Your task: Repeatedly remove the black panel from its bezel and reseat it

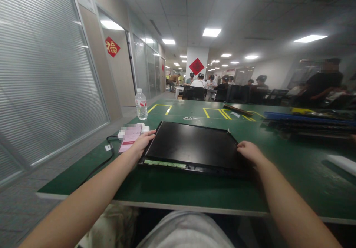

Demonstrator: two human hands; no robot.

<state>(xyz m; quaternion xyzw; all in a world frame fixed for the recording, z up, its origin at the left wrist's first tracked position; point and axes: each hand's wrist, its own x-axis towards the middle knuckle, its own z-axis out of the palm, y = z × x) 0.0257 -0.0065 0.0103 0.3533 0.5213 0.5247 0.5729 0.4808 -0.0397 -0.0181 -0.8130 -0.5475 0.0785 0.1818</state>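
A flat black display panel [191, 144] is held a little above or on the green table in front of me; I cannot tell whether it touches. Along its near edge runs a green circuit strip [165, 163]. My left hand [144, 140] grips the panel's left edge, thumb on top and the other fingers hidden beneath. On the right edge, my right hand [249, 152] is closed with the thumb over the rim. Just left of my left hand lies a phone [130, 138] with a pink screen.
A water bottle [141, 105] stands at the green table's [83, 174] far left. Yellow tape [214, 109] and a dark strip [237, 109] lie farther back. Stacked panels [300, 125] and a white object [343, 164] are at right. A black cable [101, 162] crosses the left side. People sit beyond.
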